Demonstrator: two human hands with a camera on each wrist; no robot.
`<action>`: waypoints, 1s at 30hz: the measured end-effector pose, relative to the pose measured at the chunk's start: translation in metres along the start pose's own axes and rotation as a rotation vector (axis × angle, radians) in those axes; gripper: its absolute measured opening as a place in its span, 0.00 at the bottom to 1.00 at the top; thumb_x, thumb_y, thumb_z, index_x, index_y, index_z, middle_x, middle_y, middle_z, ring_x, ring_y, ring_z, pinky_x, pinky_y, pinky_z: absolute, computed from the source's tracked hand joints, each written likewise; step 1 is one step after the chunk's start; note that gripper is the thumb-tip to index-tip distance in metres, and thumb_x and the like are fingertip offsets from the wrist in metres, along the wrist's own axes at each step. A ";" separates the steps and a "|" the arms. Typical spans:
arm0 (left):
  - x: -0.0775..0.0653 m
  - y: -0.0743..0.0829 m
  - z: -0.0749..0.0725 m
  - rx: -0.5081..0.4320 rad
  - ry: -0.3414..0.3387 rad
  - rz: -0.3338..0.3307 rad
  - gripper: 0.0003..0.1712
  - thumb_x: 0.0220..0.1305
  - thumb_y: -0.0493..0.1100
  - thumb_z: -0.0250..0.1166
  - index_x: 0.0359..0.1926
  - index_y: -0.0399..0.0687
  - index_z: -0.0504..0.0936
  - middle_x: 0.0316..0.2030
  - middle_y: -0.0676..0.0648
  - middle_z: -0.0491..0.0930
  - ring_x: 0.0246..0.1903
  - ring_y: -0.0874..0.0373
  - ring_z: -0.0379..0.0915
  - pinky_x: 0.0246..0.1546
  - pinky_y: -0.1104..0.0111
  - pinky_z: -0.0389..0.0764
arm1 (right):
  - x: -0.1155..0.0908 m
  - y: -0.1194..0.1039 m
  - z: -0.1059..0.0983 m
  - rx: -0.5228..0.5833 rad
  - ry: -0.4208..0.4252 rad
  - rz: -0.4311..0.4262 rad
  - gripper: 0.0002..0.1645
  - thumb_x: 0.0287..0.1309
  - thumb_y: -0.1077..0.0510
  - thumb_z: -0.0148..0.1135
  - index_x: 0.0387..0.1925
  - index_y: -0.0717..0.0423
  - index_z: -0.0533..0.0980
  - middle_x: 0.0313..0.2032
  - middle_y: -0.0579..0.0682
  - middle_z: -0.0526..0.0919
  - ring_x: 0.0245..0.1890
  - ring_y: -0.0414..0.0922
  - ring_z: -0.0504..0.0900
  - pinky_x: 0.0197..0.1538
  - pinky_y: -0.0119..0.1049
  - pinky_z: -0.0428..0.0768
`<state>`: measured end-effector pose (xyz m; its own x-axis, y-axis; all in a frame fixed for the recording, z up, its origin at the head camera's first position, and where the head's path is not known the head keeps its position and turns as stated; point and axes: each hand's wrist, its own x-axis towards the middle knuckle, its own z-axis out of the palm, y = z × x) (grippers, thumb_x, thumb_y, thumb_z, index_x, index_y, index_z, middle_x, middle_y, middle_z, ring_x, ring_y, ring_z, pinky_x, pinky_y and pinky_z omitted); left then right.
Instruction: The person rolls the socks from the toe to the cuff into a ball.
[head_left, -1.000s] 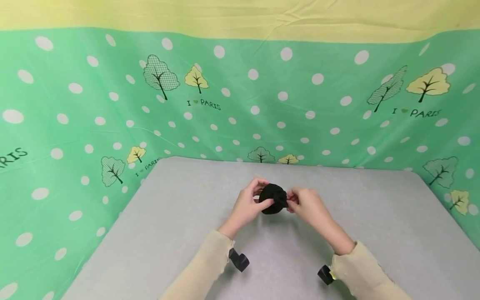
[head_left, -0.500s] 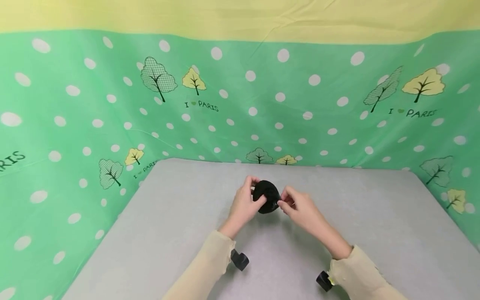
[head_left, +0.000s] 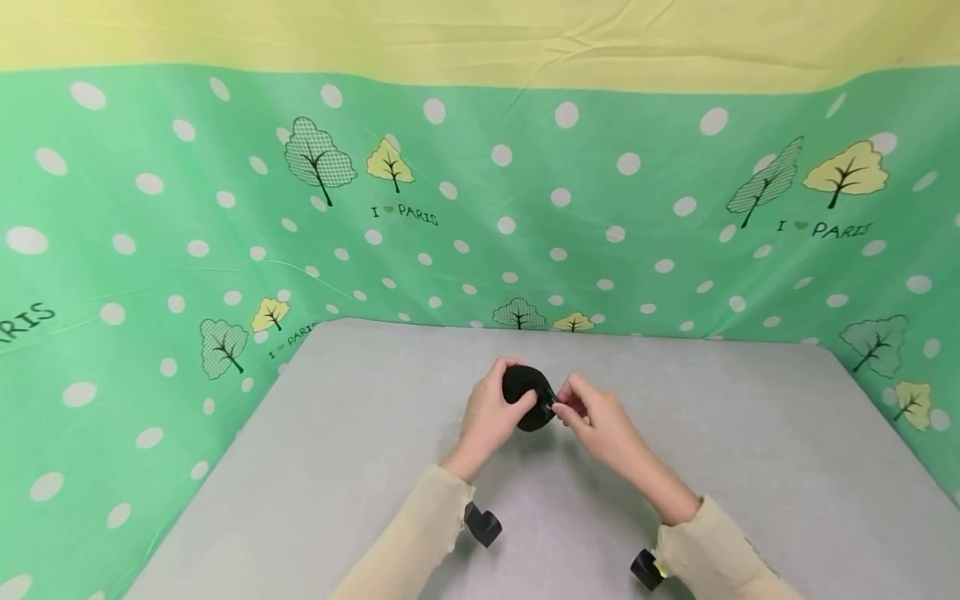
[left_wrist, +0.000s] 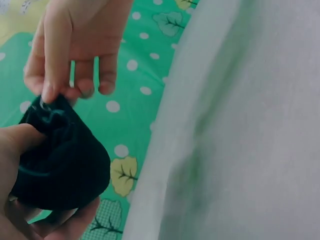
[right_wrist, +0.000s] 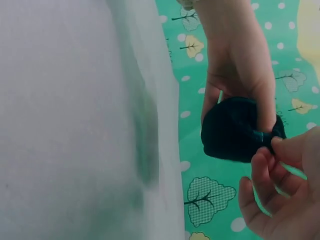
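Observation:
A rounded bundle of soft black cloth (head_left: 521, 385), gathered at one side, is held above the far middle of the table. My left hand (head_left: 489, 414) grips its left side, thumb pressed into the folds on the near face and fingers behind. At the bundle's right edge, my right hand (head_left: 600, 423) pinches a small edge of the cloth between thumb and fingertips. The left wrist view shows the bundle (left_wrist: 75, 165) bulging below the pinched, puckered tip. In the right wrist view the cloth (right_wrist: 227, 131) looks smooth and round away from the fingers. Its exact kind I cannot tell.
A grey table (head_left: 337, 467) lies under both hands. Behind it and at its sides hangs a green curtain (head_left: 465, 167) with white dots and tree prints. Small black wrist cameras (head_left: 483, 527) sit below the beige sleeves (head_left: 408, 537).
Both hands and the bundle have shifted a little left. The bundle has turned, and my right fingers have gone from the gathered part to a small edge at its right.

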<state>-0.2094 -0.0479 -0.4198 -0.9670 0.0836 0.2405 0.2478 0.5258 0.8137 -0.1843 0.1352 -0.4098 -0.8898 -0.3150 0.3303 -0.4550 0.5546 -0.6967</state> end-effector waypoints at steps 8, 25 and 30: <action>0.001 -0.001 -0.006 -0.124 -0.143 -0.026 0.26 0.64 0.48 0.67 0.60 0.48 0.72 0.51 0.41 0.83 0.50 0.48 0.78 0.50 0.55 0.78 | 0.000 0.001 -0.002 0.158 0.010 0.139 0.04 0.70 0.63 0.56 0.37 0.60 0.70 0.29 0.55 0.82 0.29 0.35 0.78 0.35 0.31 0.79; -0.002 0.001 -0.004 0.062 -0.079 -0.058 0.32 0.58 0.43 0.70 0.62 0.48 0.68 0.53 0.35 0.81 0.50 0.43 0.80 0.50 0.51 0.80 | -0.002 -0.010 0.004 0.161 -0.019 0.108 0.03 0.68 0.66 0.57 0.37 0.60 0.70 0.29 0.54 0.82 0.30 0.41 0.82 0.33 0.29 0.75; 0.000 0.000 -0.007 0.026 -0.136 -0.045 0.31 0.59 0.47 0.71 0.60 0.46 0.68 0.52 0.36 0.81 0.49 0.45 0.80 0.49 0.53 0.80 | -0.001 -0.009 0.002 0.229 -0.019 0.163 0.03 0.70 0.65 0.55 0.38 0.62 0.69 0.32 0.57 0.82 0.32 0.43 0.83 0.36 0.32 0.80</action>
<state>-0.2089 -0.0540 -0.4162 -0.9766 0.1726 0.1283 0.2039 0.5529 0.8079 -0.1793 0.1294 -0.4050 -0.9487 -0.2514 0.1918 -0.2841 0.4114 -0.8660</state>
